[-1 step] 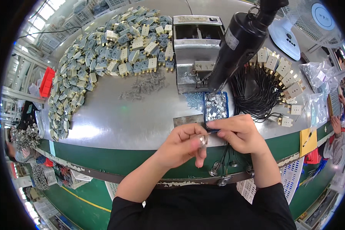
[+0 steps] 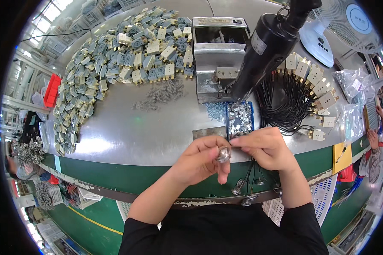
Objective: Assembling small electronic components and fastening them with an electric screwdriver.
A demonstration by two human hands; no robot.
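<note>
My left hand is closed around a small round metal part, which shows shiny between thumb and fingers near the table's front edge. Beside it my right hand has thumb and index finger pinched together, close to the metal part. Something thin, perhaps a wire end, seems to run between the two hands, too small to make out. Just beyond the fingers lies a blue tray of small metal pieces. Below my right hand, several round metal parts hang on black wires over the edge.
A black power screwdriver hangs before a metal fixture. Grey-and-cream switch blocks are heaped at left, with loose springs nearby. Black cables with cream blocks lie at right, near a fan. Another person's hand shows far right.
My left thumb has shifted back, leaving more of the round metal part showing. My right hand stays almost in place.
</note>
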